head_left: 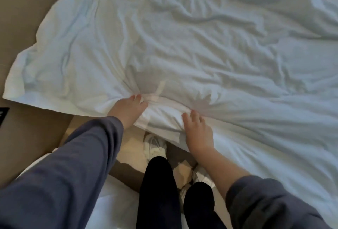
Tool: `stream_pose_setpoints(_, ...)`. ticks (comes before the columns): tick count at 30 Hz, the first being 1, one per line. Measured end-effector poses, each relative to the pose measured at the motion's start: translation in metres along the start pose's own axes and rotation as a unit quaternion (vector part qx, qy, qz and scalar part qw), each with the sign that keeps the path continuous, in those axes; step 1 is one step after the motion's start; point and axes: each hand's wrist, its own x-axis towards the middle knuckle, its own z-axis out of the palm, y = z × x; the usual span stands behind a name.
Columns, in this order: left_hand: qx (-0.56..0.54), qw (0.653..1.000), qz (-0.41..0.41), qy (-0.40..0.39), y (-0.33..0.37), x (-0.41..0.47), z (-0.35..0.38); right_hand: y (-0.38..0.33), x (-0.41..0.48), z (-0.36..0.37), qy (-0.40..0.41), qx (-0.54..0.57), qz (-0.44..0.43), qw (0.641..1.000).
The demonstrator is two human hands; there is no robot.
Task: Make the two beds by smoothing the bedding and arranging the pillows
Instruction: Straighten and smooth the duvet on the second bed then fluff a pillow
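1. A white duvet [201, 46] lies spread across the bed and fills most of the head view, heavily creased. Its left corner spills off flat onto a brown surface [27, 27].
2. The left hand [128, 111] grips the near edge of the duvet. Its fingers [137, 98] are curled down into the cloth, and tight creases fan out from that spot toward the left corner.
3. The right hand [198, 133] holds the same near edge, just beside the left. Its fingers [194, 114] are laid a little apart over the top of the fold, with the tips dug into the cloth. The thumb is out of sight under the edge.
4. Between the two hands the duvet's edge is bunched into a thick, raised roll, touching both palms. The cloth there puckers toward the right fingertips.
5. To the right of the right hand, the duvet's edge runs on toward the lower right corner of the view and hangs over the side of the bed.
6. Both arms wear blue-grey sleeves [73, 164]; the right one is pushed up the forearm.
7. Below the hands stand black trouser legs and white shoes [154, 145] on a pale floor [128, 155].
8. More white bedding [113, 201] shows at the bottom, behind the legs.
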Motion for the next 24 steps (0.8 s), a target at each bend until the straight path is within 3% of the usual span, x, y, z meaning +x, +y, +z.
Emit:
stream_pose_setpoints(2,-0.016,0.999,0.012,-0.03,0.003,-0.011,-0.028,0.015,0.0,-0.03,-0.019,0.038,-0.044,0.998)
stream_pose_setpoints(9,-0.037,0.973,0.065,-0.219,0.013,-0.092,-0.106,0.019,-0.067,-0.097,-0.237,0.072,-0.124,0.961)
stream_pose_setpoints(13,-0.056,0.977,0.05,-0.201,0.014,-0.111,-0.144,0.039,-0.082,-0.146,-0.26,0.128,-0.095,0.952)
stream_pose_setpoints(15,-0.061,0.985,0.031,-0.158,-0.001,-0.099,-0.176,0.051,-0.065,-0.177,-0.224,0.145,-0.069,0.961)
stream_pose_setpoints(17,-0.065,0.995,-0.01,-0.078,-0.025,-0.075,-0.216,0.065,-0.033,-0.209,-0.138,0.149,-0.028,0.979)
stream_pose_setpoints(19,-0.062,0.994,-0.059,0.073,-0.045,-0.038,-0.264,0.085,0.006,-0.236,-0.001,0.172,0.057,0.983)
stream_pose_setpoints(22,-0.107,0.943,-0.099,0.299,-0.053,0.021,-0.304,0.111,0.053,-0.253,0.215,0.194,0.201,0.936)
stream_pose_setpoints(24,-0.084,0.926,-0.053,0.364,-0.046,0.041,-0.286,0.111,0.063,-0.243,0.233,0.152,0.206,0.938)
